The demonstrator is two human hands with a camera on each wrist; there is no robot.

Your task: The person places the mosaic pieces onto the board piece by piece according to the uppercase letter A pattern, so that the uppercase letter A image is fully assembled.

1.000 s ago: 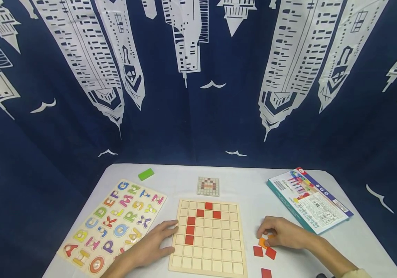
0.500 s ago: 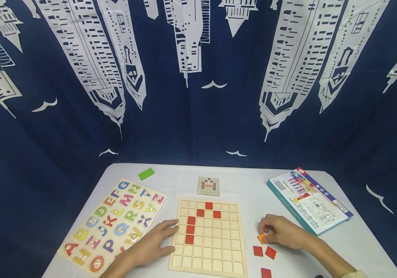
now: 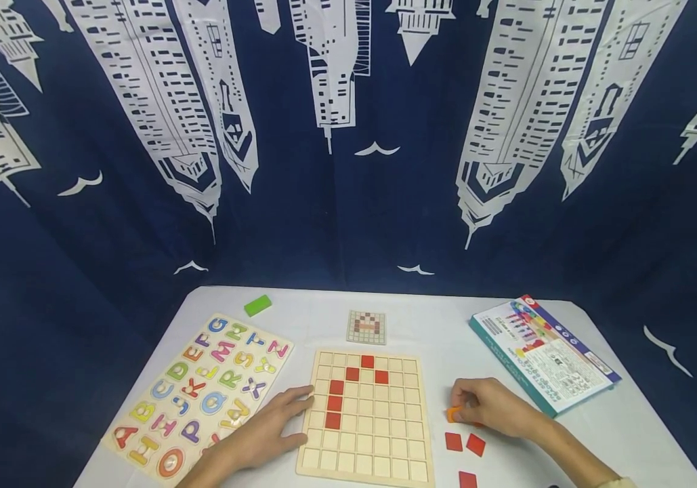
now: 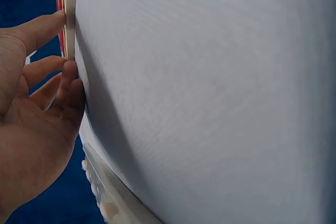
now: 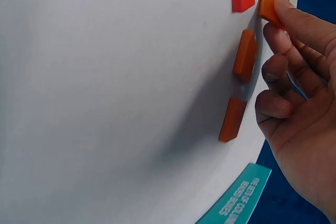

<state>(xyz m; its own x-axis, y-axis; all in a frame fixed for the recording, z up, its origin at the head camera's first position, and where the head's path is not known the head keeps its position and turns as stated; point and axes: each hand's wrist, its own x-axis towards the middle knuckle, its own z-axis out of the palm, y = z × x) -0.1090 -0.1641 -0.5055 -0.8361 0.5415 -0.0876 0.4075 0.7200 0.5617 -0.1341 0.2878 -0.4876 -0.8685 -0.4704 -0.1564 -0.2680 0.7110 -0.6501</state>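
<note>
Orange tile (image 5: 268, 7) in right grip (image 3: 497, 408), white tabletop (image 3: 436, 329) below, navy curtain (image 3: 324, 224) behind

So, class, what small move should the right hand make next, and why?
Probably carry the orange tile across to the board: the right hand pinches that tile, the board holds red tiles but no orange, and the left hand touches the board's left edge, perhaps steadying it.

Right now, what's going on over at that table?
A person's right hand pinches an orange tile to the right of a wooden grid board, and their left hand touches the board's left edge. Six red tiles sit in the grid. Three loose red tiles lie on the table, and a small pattern card lies beyond the board.
</note>
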